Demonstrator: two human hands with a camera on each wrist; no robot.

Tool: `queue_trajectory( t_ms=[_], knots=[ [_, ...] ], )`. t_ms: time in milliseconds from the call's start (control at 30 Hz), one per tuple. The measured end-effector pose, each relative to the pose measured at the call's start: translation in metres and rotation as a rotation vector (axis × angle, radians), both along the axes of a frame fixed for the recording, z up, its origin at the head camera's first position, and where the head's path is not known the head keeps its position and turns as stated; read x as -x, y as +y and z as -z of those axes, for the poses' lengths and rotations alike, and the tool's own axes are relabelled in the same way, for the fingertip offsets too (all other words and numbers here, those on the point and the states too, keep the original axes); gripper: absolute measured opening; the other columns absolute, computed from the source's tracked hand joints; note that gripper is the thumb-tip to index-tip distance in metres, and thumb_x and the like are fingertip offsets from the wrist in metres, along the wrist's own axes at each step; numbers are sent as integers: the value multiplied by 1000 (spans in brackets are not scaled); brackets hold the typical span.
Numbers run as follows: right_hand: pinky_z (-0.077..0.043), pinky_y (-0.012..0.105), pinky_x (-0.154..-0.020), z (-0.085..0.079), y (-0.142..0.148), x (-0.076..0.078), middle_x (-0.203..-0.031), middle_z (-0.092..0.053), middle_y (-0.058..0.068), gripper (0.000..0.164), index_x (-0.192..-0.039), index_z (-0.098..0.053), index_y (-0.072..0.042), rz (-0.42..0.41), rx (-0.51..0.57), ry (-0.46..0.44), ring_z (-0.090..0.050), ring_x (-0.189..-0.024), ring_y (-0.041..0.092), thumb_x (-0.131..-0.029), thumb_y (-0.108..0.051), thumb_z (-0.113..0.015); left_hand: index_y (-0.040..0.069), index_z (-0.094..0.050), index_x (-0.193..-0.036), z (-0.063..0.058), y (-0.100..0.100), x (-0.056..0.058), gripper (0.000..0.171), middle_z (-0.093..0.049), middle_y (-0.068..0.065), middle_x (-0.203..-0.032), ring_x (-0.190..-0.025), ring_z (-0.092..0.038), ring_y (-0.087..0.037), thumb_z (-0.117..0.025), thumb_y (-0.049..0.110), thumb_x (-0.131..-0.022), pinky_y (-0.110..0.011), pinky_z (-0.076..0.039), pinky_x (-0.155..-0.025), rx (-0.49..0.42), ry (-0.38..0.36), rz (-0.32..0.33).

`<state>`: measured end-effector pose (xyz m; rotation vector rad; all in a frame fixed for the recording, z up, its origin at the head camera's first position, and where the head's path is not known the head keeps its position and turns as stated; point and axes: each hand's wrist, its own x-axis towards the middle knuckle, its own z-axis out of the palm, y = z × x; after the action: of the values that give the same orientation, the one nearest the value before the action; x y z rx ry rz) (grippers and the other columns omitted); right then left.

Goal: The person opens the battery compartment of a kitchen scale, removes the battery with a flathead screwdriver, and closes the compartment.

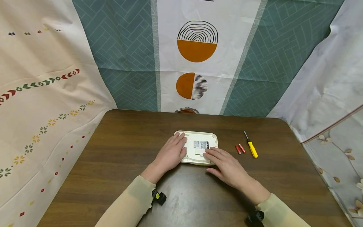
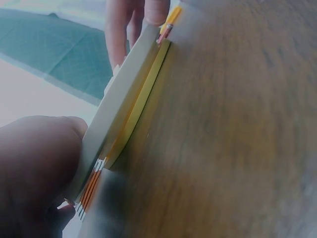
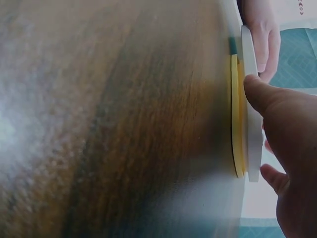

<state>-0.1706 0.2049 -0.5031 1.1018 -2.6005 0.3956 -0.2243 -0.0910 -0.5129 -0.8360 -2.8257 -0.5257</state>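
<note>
A white kitchen scale (image 1: pixel 193 137) lies upside down on the table, its underside up, with a printed label (image 1: pixel 200 144) and a small battery cover (image 1: pixel 199 152) showing. Beneath its white body, the wrist views reveal a yellow plate (image 3: pixel 236 119). My left hand (image 1: pixel 170 153) rests on the scale's left end, fingers extended together. With its fingertips near the battery cover, my right hand (image 1: pixel 228 165) touches the right part of the underside. Its thumb (image 3: pixel 252 91) lies at the near edge. The fingers hide part of the cover.
Two red batteries (image 1: pixel 238 149) lie right of the scale. Beside them is a screwdriver (image 1: pixel 252 149) with a yellow handle. The brown wooden table (image 1: pixel 119 148) ends at patterned curtains (image 1: pixel 130 72) behind and on both sides.
</note>
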Motion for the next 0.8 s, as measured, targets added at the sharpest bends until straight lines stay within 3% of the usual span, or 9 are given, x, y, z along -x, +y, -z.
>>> queue_trajectory(
  t_ms=[800],
  knots=[
    [-44, 53, -124, -1, -3, 1, -154, -65, 9, 58, -149, -69, -8, 3, -54, 8, -56, -148, 33, -99, -32, -86, 1, -57, -159, 2, 0, 1, 50, -46, -17, -170, -163, -34, -37, -56, 26, -115, -51, -29, -133, 0, 6, 0]
  ],
)
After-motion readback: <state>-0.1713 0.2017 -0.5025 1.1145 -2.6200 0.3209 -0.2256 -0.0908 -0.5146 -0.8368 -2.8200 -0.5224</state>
